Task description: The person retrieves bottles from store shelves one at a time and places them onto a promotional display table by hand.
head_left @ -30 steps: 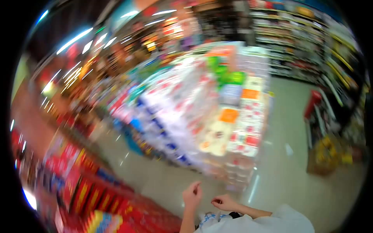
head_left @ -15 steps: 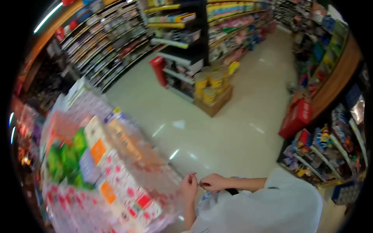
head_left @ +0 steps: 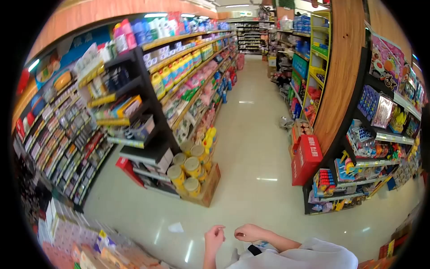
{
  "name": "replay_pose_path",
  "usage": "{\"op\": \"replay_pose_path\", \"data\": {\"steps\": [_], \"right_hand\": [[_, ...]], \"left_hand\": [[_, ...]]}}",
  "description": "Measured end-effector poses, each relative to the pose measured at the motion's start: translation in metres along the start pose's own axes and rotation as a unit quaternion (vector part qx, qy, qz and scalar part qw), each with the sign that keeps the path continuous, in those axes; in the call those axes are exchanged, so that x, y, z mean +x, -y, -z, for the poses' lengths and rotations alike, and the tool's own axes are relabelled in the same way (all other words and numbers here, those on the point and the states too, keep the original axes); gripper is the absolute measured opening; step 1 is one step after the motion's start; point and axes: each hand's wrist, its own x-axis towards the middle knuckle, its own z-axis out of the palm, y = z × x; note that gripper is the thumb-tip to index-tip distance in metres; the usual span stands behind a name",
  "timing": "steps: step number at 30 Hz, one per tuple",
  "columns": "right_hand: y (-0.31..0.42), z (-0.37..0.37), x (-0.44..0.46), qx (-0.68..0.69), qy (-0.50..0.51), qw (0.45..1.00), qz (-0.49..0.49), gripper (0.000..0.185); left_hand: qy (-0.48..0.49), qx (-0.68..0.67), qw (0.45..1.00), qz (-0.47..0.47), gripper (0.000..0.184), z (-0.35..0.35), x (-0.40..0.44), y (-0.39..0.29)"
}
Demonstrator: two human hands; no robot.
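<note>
Though couldn't tell contents, had bare right hand (head_left: pixel 251 232) and left hand (head_left: pixel 214 237) loosely curled, with latter nearer brown rectangular cardboard box (head_left: pixel 211 189) ahead-left.

The floor (head_left: pixel 255 143) (pale, glossy) bears a cardboard box (head_left: pixel 212 190) and a white scrap (head_left: pixel 176 227).

Floor (head_left: pixel 253 154) glossy, smooth; carton (head_left: pixel 211 188) cardboard; pillar (head_left: pixel 344 67) wood-grained.

Long white tube lights (head_left: pixel 155 15) shine up high. The smooth, pale grey floor (head_left: pixel 244 148) is bright with white shiny streaks. Black corners surround a round, bendy view, a bit blurry bottom left.
</note>
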Motion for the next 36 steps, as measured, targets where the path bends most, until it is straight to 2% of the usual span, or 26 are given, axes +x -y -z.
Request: {"op": "replay_pose_path", "data": {"steps": [1,3,6,9,10,12,16,20,24,27,30,32,36], "right_hand": [[-0.003,0.016,0.01,0.005,-0.009,1.0,-0.003,0.019],[-0.02,0.056,0.027,0.123,-0.12,0.983,-0.058,0.018],[-0.057,0.101,0.056,0.167,-0.141,0.975,-0.041,0.017],[-0.083,0.116,0.074,0.109,-0.163,0.979,-0.052,0.016],[-0.089,0.117,0.079,0.11,-0.162,0.979,-0.053,0.016],[-0.104,0.118,0.087,0.217,-0.134,0.964,-0.071,0.016],[-0.142,0.139,0.113,0.189,-0.075,0.976,-0.074,0.017],[-0.191,0.188,0.17,0.196,-0.134,0.966,-0.103,0.019],[-0.229,0.259,0.237,0.143,-0.114,0.979,-0.087,0.019],[-0.254,0.299,0.275,0.165,-0.099,0.979,-0.072,0.019],[-0.28,0.334,0.304,0.132,-0.116,0.983,-0.053,0.018],[-0.3,0.354,0.317,0.18,-0.186,0.964,-0.06,0.018],[-0.357,0.36,0.334,0.24,-0.23,0.938,-0.093,0.022]], "left_hand": [[0.028,-0.016,0.999,0.03,0.015,-0.005,0.009,-0.003],[0.034,-0.018,0.999,0.025,0.015,-0.018,0.04,-0.006],[0.017,-0.012,1.0,0.016,0.015,-0.035,0.097,-0.013],[0.01,-0.007,0.999,0.04,0.015,-0.045,0.125,-0.017],[0.019,-0.01,0.999,0.042,0.015,-0.046,0.14,-0.019],[0.026,0.007,0.998,0.052,0.015,-0.049,0.17,-0.004],[0.043,0.022,0.996,0.076,0.014,-0.06,0.241,0.003],[0.066,0.005,0.996,0.068,0.015,-0.076,0.33,-0.007],[0.061,0.0,0.997,0.043,0.014,-0.085,0.424,-0.022],[0.063,-0.014,0.997,0.042,0.015,-0.089,0.488,-0.04],[0.071,-0.013,0.997,0.032,0.015,-0.097,0.543,-0.038],[0.091,0.01,0.995,0.04,0.014,-0.104,0.578,-0.043],[0.121,-0.007,0.991,0.05,0.012,-0.128,0.629,-0.049]]}}
